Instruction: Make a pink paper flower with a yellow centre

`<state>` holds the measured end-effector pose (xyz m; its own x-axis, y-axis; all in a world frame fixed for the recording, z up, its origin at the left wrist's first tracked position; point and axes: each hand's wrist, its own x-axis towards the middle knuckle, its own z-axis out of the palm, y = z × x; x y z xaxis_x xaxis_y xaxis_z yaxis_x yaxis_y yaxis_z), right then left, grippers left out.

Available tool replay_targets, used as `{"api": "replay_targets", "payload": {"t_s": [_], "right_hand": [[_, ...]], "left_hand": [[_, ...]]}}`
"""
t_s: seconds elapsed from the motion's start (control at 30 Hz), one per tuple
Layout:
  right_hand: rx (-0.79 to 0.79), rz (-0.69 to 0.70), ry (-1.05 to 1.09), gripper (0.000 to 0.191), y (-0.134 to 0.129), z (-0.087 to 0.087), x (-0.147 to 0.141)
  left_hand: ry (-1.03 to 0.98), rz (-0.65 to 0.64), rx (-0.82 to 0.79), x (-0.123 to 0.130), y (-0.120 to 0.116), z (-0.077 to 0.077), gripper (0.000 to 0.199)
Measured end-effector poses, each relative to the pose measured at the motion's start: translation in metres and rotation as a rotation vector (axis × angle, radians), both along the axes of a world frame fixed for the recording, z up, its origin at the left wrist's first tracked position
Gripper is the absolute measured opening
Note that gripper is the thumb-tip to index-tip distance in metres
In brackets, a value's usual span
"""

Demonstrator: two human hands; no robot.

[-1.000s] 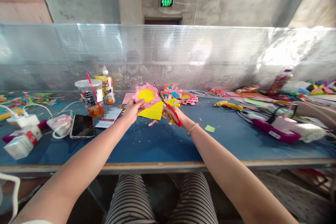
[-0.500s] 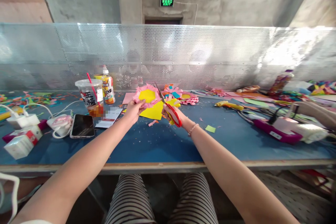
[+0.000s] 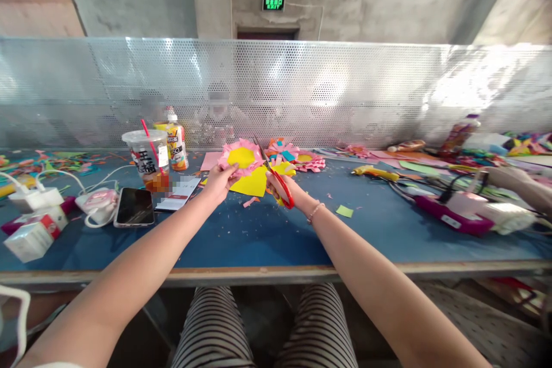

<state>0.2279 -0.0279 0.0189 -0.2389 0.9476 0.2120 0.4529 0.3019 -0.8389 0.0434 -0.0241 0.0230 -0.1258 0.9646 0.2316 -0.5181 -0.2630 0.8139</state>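
A pink paper flower with a yellow centre [image 3: 241, 156] is pinched at its lower edge by my left hand [image 3: 219, 181]. My right hand [image 3: 282, 187] is wrapped round red-handled scissors [image 3: 283, 188], whose blades point up and left beside the flower's right edge. Whether the blades touch the paper, I cannot tell. Below and behind the flower lies a yellow paper sheet [image 3: 252, 183]. More pink paper flowers [image 3: 307, 162] with blue and orange pieces rest just right of the scissors.
On the left stand a plastic cup [image 3: 146, 161], a bottle [image 3: 176, 144], a phone [image 3: 135, 207] and chargers. To the right lie a yellow glue gun [image 3: 374, 173], a purple power strip [image 3: 452, 218] and cables. Another person's arm [image 3: 521, 187] reaches in at the far right.
The red scissor handles have shifted slightly left and turned a little in my right hand. The flower and my left hand have stayed almost still.
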Motion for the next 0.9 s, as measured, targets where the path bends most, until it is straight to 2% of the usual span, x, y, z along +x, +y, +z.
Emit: {"api": "replay_targets", "payload": {"t_s": [0.17,0.5,0.6,0.77,0.9], "right_hand": [[0.008,-0.037,-0.053,0.038,-0.006,0.005,-0.002],[0.053,-0.043,-0.110,0.041,0.000,0.002,0.001],[0.043,-0.014,-0.045,0.042,0.004,-0.002,0.003],[-0.111,0.129,0.167,0.047,0.007,-0.004,0.007],[-0.122,0.211,0.247,0.049,0.008,-0.006,0.010]], "left_hand": [[0.006,0.010,-0.005,0.000,0.001,0.000,0.026],[0.061,0.057,0.016,-0.005,0.007,-0.005,0.032],[0.089,0.074,0.023,-0.005,0.007,-0.004,0.032],[0.144,0.093,0.027,-0.004,0.005,-0.004,0.033],[0.143,0.079,0.026,-0.003,0.005,-0.004,0.033]]}}
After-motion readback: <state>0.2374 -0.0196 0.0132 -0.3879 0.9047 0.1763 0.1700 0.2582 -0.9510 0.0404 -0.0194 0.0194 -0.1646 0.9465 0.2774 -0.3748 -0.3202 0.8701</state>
